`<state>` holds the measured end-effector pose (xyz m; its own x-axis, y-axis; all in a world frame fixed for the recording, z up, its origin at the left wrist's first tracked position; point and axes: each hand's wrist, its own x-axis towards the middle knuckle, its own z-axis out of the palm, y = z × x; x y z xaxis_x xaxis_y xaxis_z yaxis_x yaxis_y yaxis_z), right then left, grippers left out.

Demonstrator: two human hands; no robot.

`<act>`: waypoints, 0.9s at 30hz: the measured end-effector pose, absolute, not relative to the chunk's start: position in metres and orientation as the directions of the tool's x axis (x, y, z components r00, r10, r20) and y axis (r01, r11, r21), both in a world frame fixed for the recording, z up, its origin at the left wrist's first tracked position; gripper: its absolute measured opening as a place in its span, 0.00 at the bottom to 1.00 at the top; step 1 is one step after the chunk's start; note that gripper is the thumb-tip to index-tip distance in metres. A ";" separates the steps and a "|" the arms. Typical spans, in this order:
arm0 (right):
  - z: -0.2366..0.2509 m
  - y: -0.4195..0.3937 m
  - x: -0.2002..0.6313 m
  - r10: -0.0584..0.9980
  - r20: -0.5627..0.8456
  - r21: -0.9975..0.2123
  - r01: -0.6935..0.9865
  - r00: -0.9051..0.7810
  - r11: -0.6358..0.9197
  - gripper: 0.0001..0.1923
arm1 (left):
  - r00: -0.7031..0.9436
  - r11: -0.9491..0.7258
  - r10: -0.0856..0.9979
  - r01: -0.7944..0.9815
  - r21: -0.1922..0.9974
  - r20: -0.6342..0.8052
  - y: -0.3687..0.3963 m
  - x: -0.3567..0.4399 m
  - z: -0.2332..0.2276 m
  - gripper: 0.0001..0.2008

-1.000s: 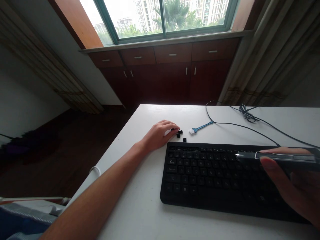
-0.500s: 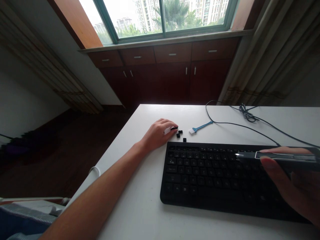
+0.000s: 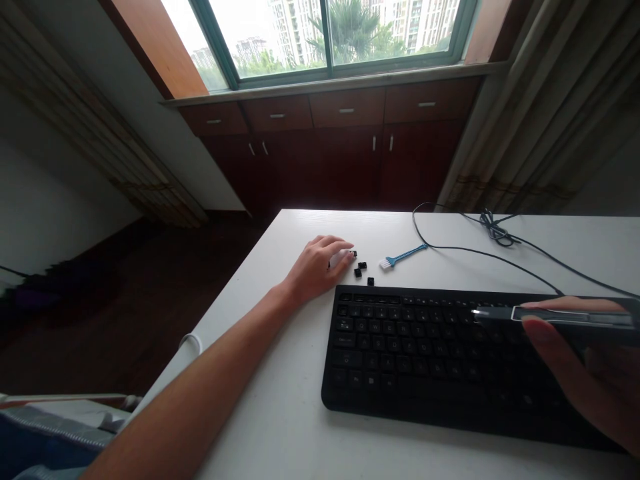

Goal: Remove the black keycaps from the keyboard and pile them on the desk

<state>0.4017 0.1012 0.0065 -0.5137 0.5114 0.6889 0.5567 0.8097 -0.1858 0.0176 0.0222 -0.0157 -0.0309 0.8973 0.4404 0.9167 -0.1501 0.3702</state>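
Observation:
Beyond the keyboard's top left corner, my left hand (image 3: 323,261) rests on the white table, thumb and forefinger apart. A small black keycap (image 3: 355,253) lies by its fingertips. Several loose keycaps are near it, among them one (image 3: 363,265) and another (image 3: 371,281) closer to the keyboard. The black keyboard (image 3: 400,343) lies flat in front of me. Over its right part, my right hand (image 3: 575,360) grips a dark, slim, pen-like tool (image 3: 575,316) with a thin metal tip pointing left. The tool's exact kind is unclear. A blue brush (image 3: 404,255) with white bristles lies behind the keyboard.
A black cable (image 3: 493,252) runs from the keyboard's back and lies coiled on the white table (image 3: 265,413). Dark red cabinets (image 3: 325,160) stand beyond it, below a window. A curtain (image 3: 545,133) hangs at the right.
My left thumb and forefinger have parted from the black keycap, which now lies at the fingertips. The right hand with its tool has barely moved. The view has shifted slightly.

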 end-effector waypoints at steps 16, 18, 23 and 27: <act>0.005 0.102 0.402 0.518 0.684 -0.163 0.584 -0.514 0.795 0.12 | -0.041 -0.144 0.882 0.925 0.351 0.470 0.022 0.018 -0.014 0.09; 0.004 0.102 0.403 0.524 0.680 -0.171 0.585 -0.512 0.793 0.12 | -0.043 -0.155 0.883 0.914 0.376 0.468 0.022 0.017 -0.014 0.08; 0.005 0.101 0.401 0.536 0.685 -0.193 0.587 -0.494 0.786 0.11 | -0.081 -0.178 0.901 0.827 0.533 0.427 0.021 0.015 -0.017 0.11; 0.007 0.099 0.399 0.507 0.698 -0.172 0.568 -0.506 0.805 0.11 | -0.091 -0.183 0.899 0.811 0.555 0.429 0.022 0.016 -0.016 0.11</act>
<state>0.3989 0.0995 0.0073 -0.5065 0.5068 0.6976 0.5679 0.8048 -0.1723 0.0159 0.0217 -0.0162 -0.0907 0.8985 0.4294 0.8114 -0.1833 0.5550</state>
